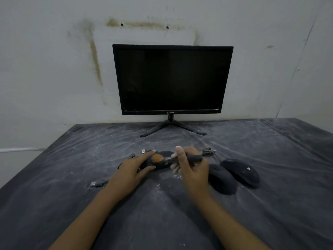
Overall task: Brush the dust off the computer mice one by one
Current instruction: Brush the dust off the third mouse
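At frame centre, the left grip (133,168) pinches a black oval plastic mouse (164,153) on the dusty plastic-covered desk (72,195). The right grip (192,168), closed round an orange-bristled black brush (168,159), lays the bristles on it. Two black mice (222,179) right of centre probably remain.

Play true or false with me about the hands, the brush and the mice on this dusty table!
1. The right hand holds the brush. True.
2. The monitor is showing a picture. False: its screen is dark.
3. The left hand holds a mouse. True.
4. Four other mice lie to the right of the hands. False: only two mice lie there.
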